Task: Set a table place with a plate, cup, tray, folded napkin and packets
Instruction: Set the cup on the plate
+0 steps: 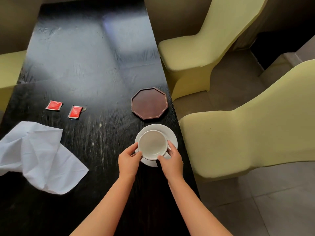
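A white cup point(152, 144) sits on a white plate point(167, 132) near the right edge of the black table point(95, 68). My left hand point(129, 160) grips the cup's left side and my right hand point(172, 160) grips its right side. Just beyond the plate lies a dark brown octagonal tray point(149, 103), with nothing on it. Two red packets point(54, 105) point(75, 112) lie flat at the left middle of the table. A crumpled white napkin point(39, 159), unfolded, lies at the near left.
Pale yellow covered chairs point(238, 137) point(196, 53) stand close along the table's right edge. Another yellow chair point(8, 68) is at the left. Tiled floor point(272, 210) shows at the lower right.
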Action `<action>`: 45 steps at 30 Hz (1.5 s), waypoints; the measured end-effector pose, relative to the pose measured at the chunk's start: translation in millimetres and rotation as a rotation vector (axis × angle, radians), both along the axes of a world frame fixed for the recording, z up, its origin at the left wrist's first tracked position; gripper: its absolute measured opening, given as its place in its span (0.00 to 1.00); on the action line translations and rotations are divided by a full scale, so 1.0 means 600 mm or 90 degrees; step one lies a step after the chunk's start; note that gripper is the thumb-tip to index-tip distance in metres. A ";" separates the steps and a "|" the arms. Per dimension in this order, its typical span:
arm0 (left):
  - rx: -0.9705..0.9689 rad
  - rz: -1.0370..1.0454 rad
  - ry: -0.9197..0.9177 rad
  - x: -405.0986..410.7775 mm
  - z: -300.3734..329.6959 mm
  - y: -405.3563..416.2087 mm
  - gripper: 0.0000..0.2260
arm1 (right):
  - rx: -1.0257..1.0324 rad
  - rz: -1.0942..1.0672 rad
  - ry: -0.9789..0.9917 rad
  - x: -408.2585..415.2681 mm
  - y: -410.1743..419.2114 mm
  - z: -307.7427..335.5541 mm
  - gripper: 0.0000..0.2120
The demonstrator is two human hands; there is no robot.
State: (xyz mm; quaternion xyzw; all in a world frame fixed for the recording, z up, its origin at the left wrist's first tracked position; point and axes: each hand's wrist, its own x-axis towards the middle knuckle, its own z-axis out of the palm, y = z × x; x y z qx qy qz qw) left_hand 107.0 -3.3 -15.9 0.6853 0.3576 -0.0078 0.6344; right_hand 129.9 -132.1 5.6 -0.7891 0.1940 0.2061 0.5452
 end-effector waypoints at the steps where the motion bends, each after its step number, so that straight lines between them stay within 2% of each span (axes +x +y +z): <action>1: -0.006 0.006 0.004 0.005 -0.005 0.000 0.20 | 0.003 0.001 0.001 0.006 0.000 -0.003 0.28; 15: -0.013 0.011 0.004 0.043 -0.016 -0.011 0.19 | 0.008 -0.018 0.021 0.031 -0.005 -0.032 0.27; 23: -0.031 0.015 0.014 0.036 -0.017 -0.012 0.21 | 0.004 0.018 0.019 0.027 -0.015 -0.028 0.26; 26: -0.046 0.037 0.048 0.032 -0.023 -0.012 0.25 | -0.012 0.049 0.019 0.029 -0.020 -0.029 0.27; 30: -0.059 -0.009 0.054 0.026 -0.022 -0.016 0.25 | -0.059 0.091 0.001 0.027 -0.027 -0.035 0.27; 45: -0.035 -0.062 0.049 0.021 -0.023 -0.014 0.24 | -0.073 0.100 -0.009 0.023 -0.028 -0.041 0.27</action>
